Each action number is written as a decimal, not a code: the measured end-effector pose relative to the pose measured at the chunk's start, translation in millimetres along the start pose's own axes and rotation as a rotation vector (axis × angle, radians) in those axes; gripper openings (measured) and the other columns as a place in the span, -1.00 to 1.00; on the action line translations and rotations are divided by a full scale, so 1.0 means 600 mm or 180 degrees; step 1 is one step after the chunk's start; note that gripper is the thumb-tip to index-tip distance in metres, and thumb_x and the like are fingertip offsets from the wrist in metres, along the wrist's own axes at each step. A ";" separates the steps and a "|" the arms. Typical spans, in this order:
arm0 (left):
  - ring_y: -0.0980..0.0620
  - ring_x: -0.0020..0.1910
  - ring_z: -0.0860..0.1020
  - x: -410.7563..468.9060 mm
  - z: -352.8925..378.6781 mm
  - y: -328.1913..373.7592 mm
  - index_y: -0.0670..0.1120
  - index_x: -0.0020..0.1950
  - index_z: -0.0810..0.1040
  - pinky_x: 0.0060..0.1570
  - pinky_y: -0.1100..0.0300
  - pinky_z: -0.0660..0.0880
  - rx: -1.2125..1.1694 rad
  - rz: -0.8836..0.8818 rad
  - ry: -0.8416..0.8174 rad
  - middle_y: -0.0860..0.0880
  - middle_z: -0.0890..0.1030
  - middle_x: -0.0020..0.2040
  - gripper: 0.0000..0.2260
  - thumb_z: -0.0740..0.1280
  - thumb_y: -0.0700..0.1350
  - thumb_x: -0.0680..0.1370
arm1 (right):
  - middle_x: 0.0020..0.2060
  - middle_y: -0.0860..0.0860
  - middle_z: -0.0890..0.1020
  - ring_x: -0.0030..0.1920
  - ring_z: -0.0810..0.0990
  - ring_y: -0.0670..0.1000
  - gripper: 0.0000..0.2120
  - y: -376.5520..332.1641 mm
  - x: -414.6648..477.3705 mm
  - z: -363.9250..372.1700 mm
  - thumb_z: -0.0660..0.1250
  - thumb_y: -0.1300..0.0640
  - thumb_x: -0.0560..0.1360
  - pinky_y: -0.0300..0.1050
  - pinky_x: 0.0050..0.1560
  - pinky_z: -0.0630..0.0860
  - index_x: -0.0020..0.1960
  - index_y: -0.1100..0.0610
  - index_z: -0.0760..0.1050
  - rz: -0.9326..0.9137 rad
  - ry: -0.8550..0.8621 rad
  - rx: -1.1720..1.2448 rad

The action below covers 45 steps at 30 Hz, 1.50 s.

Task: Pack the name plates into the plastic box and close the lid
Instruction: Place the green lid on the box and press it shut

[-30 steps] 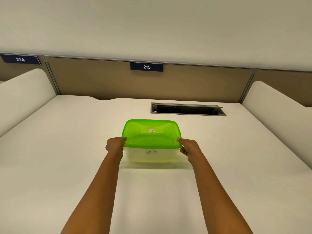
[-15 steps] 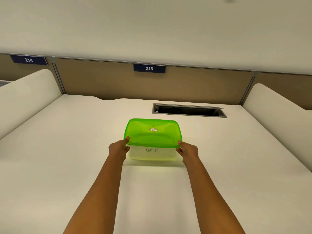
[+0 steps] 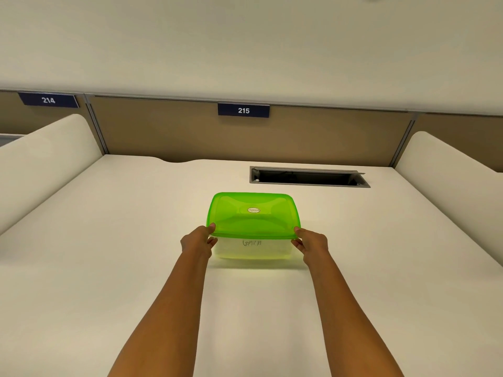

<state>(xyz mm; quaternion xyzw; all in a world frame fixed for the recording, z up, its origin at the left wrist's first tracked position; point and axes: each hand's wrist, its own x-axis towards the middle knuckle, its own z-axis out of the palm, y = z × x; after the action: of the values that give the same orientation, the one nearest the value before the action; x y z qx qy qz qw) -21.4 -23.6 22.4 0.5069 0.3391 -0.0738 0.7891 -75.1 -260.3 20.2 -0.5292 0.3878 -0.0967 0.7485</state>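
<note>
On the white worktop point(image 3: 109, 240), nearer the camera than the cable hatch point(image 3: 307, 177) and a little to its left, the plastic box point(image 3: 253, 250) is standing upright. Its translucent wall is facing the camera and bearing a handwritten mark point(image 3: 251, 242) too unclear to read. The green lid point(image 3: 253, 216) is sitting on top of the box and covering the whole opening, with an oval sticker point(image 3: 253, 210) at its centre. Whether it is fully snapped down cannot be told, and the contents are not showing through the wall. The left hand point(image 3: 197, 242) is holding the lid's near corner farther from the hatch, thumb lying on the rim and fingers curling beneath it, so this grip is pinching the lid's edge. The right hand point(image 3: 311, 243) is doing likewise at the near corner closer to the hatch, its grip also pinching the rim. Beyond the hatch, a brown back panel point(image 3: 177, 131) is carrying a blue sign showing 215 point(image 3: 243, 110); far left of the hatch, a second sign is showing 214 point(image 3: 48, 100).
</note>
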 end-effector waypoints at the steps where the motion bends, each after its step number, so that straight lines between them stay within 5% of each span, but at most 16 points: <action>1: -0.04 -0.33 0.46 0.001 0.000 0.000 -0.22 0.06 0.37 0.06 0.11 0.55 -0.0017 -0.0007 -0.0002 -0.16 0.46 -0.20 -0.68 0.44 -0.36 0.43 | -0.14 0.19 0.56 -0.38 0.51 0.02 -0.70 0.000 0.000 0.000 0.41 0.31 0.45 0.06 0.20 0.55 0.15 0.41 0.51 0.0007 0.0009 -0.0008; 13: -0.03 -0.35 0.47 -0.012 -0.003 0.003 -0.19 0.10 0.39 -0.30 0.17 0.52 -0.0136 -0.0078 -0.0052 -0.15 0.47 -0.28 -0.66 0.43 -0.40 0.42 | -0.14 0.19 0.54 -0.39 0.49 0.01 -0.69 -0.005 -0.002 0.003 0.40 0.32 0.46 0.04 0.20 0.55 0.17 0.43 0.49 0.0018 0.0037 -0.0088; 20: -0.01 -0.36 0.48 -0.018 -0.003 -0.003 -0.23 0.08 0.39 -0.24 0.20 0.52 -0.0140 0.0040 0.0058 -0.21 0.53 -0.11 -0.69 0.41 -0.41 0.43 | -0.17 0.17 0.55 -0.40 0.50 0.01 -0.70 -0.004 0.001 0.003 0.39 0.31 0.47 0.05 0.21 0.55 0.15 0.42 0.50 -0.0009 -0.0006 -0.0241; 25: -0.01 -0.48 0.52 -0.023 0.005 -0.013 -0.37 0.18 0.50 0.13 0.05 0.54 0.0591 0.0453 0.0312 -0.16 0.51 -0.28 -0.65 0.43 -0.25 0.46 | -0.11 0.20 0.55 -0.38 0.50 0.01 -0.68 -0.009 0.004 -0.003 0.39 0.29 0.48 0.03 0.20 0.56 0.17 0.42 0.48 0.0003 -0.0165 -0.0377; 27: -0.09 -0.30 0.50 -0.032 0.007 -0.012 -0.39 0.18 0.49 0.07 0.08 0.51 0.0904 0.0584 0.0332 -0.29 0.58 -0.02 -0.66 0.38 -0.22 0.49 | -0.13 0.19 0.53 -0.34 0.48 0.02 -0.66 -0.013 0.002 -0.005 0.37 0.29 0.49 0.03 0.14 0.58 0.21 0.42 0.45 0.0030 -0.0267 -0.0503; 30: -0.14 -0.16 0.45 -0.036 0.014 -0.005 -0.33 -0.04 0.50 -0.01 0.05 0.47 0.1289 0.0695 0.0328 -0.32 0.51 0.21 -0.84 0.30 -0.23 0.50 | -0.17 0.14 0.47 -0.12 0.46 0.08 -0.66 -0.023 0.000 -0.003 0.32 0.27 0.52 0.01 0.07 0.55 0.26 0.37 0.42 -0.0001 -0.0392 -0.0778; 35: -0.16 -0.06 0.45 -0.027 0.031 0.027 -0.18 -0.35 0.36 0.05 0.07 0.45 0.1676 0.0787 0.0464 -0.22 0.46 -0.05 -0.78 0.25 -0.24 0.50 | 0.22 0.23 0.55 0.06 0.52 0.18 -0.60 -0.046 0.020 0.018 0.29 0.07 0.54 0.08 0.24 0.49 0.25 0.32 0.47 -0.0297 -0.0281 -0.1504; 37: -0.18 -0.02 0.52 -0.021 0.038 0.041 -0.26 -0.16 0.50 0.09 0.04 0.49 0.1712 0.0801 0.0436 -0.24 0.51 -0.01 -0.86 0.22 -0.22 0.52 | 0.22 0.23 0.56 0.14 0.55 0.21 -0.59 -0.055 0.038 0.031 0.26 0.03 0.54 0.13 0.29 0.47 0.23 0.33 0.49 -0.0400 -0.0263 -0.1680; 39: -0.25 0.13 0.56 -0.007 0.045 0.049 -0.32 0.09 0.53 0.18 -0.01 0.50 0.1763 0.0802 0.0369 -0.28 0.57 0.12 -0.74 0.21 -0.18 0.53 | 0.24 0.23 0.55 0.19 0.54 0.23 -0.54 -0.062 0.057 0.044 0.27 -0.01 0.54 0.15 0.29 0.46 0.26 0.33 0.47 -0.0399 -0.0221 -0.1772; 45: -0.23 0.15 0.52 0.031 0.075 0.072 -0.34 0.19 0.50 0.19 -0.01 0.47 0.1912 0.0833 0.0108 -0.32 0.54 0.22 -0.65 0.23 -0.08 0.57 | 0.31 0.27 0.48 0.31 0.46 0.28 -0.43 -0.078 0.091 0.079 0.27 -0.08 0.53 0.14 0.33 0.42 0.35 0.34 0.37 -0.0268 0.0000 -0.1813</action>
<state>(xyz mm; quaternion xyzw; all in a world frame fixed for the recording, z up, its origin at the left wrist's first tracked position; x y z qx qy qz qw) 33.4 -37.0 54.9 0.7575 0.2472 -0.0600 0.6013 7.0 -276.1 41.1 -0.7337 0.3770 -0.0149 0.5650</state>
